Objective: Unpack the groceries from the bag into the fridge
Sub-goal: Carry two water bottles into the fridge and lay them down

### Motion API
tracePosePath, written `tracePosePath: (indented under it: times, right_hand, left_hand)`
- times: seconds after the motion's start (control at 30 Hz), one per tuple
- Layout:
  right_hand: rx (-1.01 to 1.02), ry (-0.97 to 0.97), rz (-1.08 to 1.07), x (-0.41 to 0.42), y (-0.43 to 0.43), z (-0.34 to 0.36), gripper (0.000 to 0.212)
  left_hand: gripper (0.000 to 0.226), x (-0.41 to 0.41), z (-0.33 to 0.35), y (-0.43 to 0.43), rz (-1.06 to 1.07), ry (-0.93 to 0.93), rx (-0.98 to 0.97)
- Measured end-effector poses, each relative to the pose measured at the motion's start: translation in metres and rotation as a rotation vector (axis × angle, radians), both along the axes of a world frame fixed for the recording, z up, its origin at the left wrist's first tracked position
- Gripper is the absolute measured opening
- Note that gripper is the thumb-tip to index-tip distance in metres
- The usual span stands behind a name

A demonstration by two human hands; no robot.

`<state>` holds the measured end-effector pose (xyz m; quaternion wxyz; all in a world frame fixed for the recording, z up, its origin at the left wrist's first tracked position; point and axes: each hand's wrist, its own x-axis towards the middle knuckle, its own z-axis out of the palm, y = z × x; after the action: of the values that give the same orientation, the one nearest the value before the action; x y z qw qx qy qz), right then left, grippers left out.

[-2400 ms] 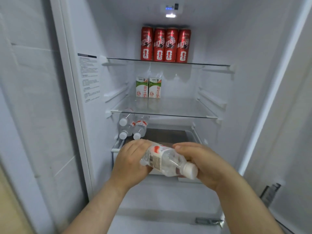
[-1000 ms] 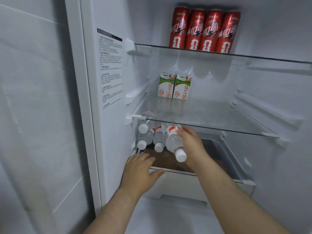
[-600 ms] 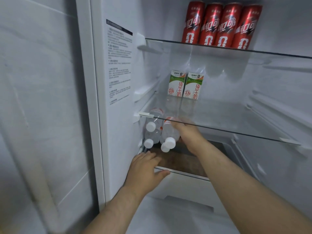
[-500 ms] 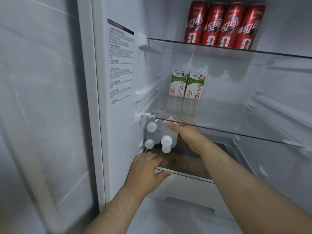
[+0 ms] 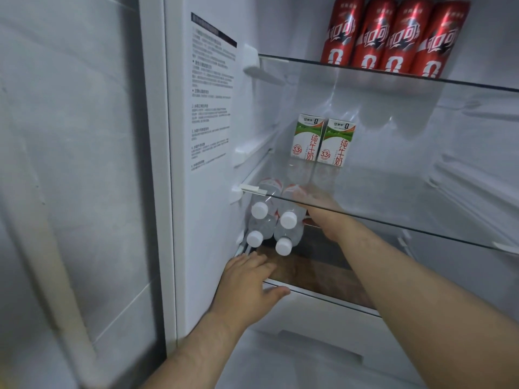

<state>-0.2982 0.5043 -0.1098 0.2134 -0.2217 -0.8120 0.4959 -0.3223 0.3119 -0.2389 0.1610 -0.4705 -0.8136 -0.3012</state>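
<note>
Grey tiled wall (image 5: 70, 136) at left, pale grout lines; dim, cool light.

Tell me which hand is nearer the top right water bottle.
Right. The right hand touches that water bottle under the glass shelf; the left hand rests lower, on the drawer rim, apart from it.

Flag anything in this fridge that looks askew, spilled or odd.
Nothing spilled or damaged. The one oddity: four bottles lie on their sides, stacked two on two at the lower left, caps outward; round on round could roll. The right hand touches the top right bottle. Cans and cartons stand upright in neat rows.
</note>
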Motion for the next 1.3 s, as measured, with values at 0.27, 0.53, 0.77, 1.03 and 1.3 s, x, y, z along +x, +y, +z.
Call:
tracePosePath:
  times: [0.27,0.53,0.77,1.03,1.3]
  right_hand:
    - [0.062,-0.025,0.008,-0.007,0.006,-0.002,0.029]
    - [0.183,0.124,-0.060,0.014,-0.024,-0.015,0.016]
    - [0.188,0.110,-0.183,0.051,-0.051,-0.040,0.047]
    - [0.599,-0.218,-0.272,0.130,-0.053,-0.086,0.026]
    - [0.796,-0.376,-0.447,0.170,-0.051,-0.115,0.062]
  left_hand:
    - [0.062,-0.003,-0.004,0.003,-0.001,-0.009,-0.004]
    - [0.057,-0.001,0.001,0.000,-0.030,-0.029,0.022]
    - [0.056,-0.006,-0.004,0.003,-0.020,-0.038,0.007]
    - [0.063,-0.009,-0.012,0.005,0.001,-0.033,-0.008]
    - [0.056,-0.005,-0.015,0.004,0.025,0.010,0.046]
